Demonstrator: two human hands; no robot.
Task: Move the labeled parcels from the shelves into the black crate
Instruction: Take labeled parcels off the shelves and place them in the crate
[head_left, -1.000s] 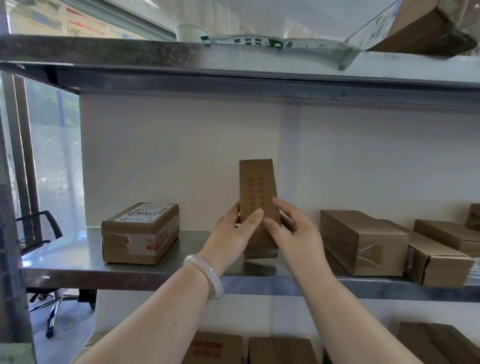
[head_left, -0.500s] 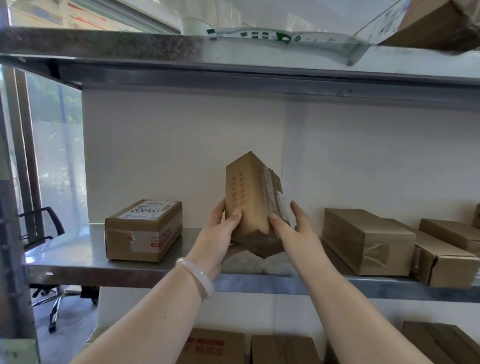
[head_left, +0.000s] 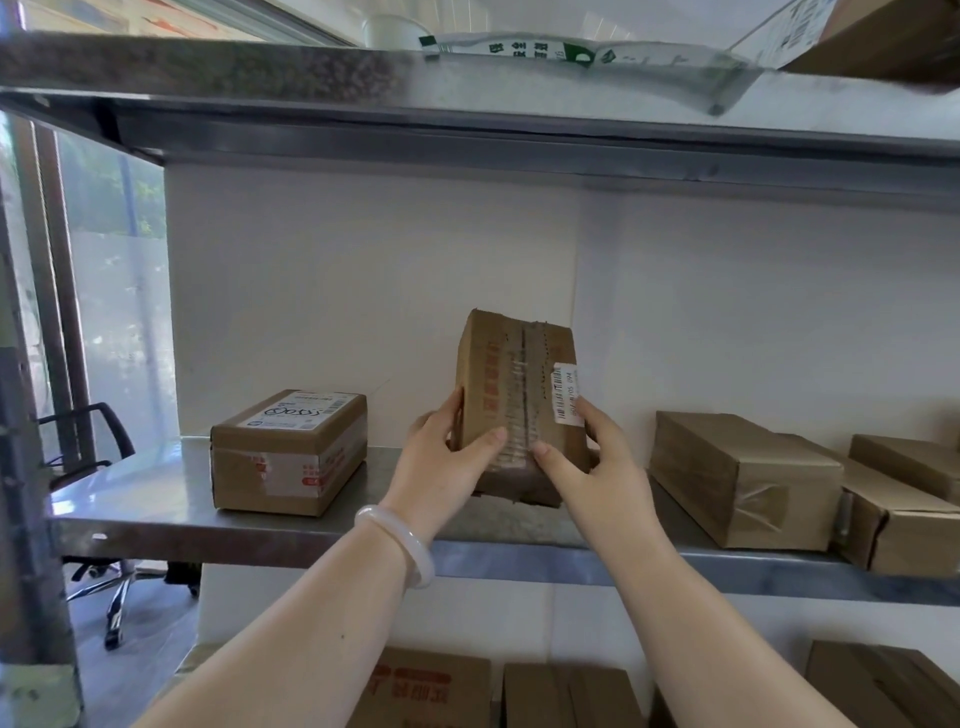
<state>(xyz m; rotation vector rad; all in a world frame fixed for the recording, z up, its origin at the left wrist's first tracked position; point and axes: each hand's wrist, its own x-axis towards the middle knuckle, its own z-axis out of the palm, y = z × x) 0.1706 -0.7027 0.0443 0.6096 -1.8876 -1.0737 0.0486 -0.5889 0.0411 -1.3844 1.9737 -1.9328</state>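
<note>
My hands, left (head_left: 441, 457) and right (head_left: 592, 462), clamp one upright parcel (head_left: 519, 400) above the shelf (head_left: 156, 514); more parcels flank it, crate unseen, so I judge most remains.

On the shelf (head_left: 156, 514), the held parcel (head_left: 514, 400) stands between two boxes, one left (head_left: 288, 452), one right (head_left: 737, 478).

One head-worn view (wide-angle) faces the steel shelf (head_left: 156, 525) straight on from close in front.
</note>
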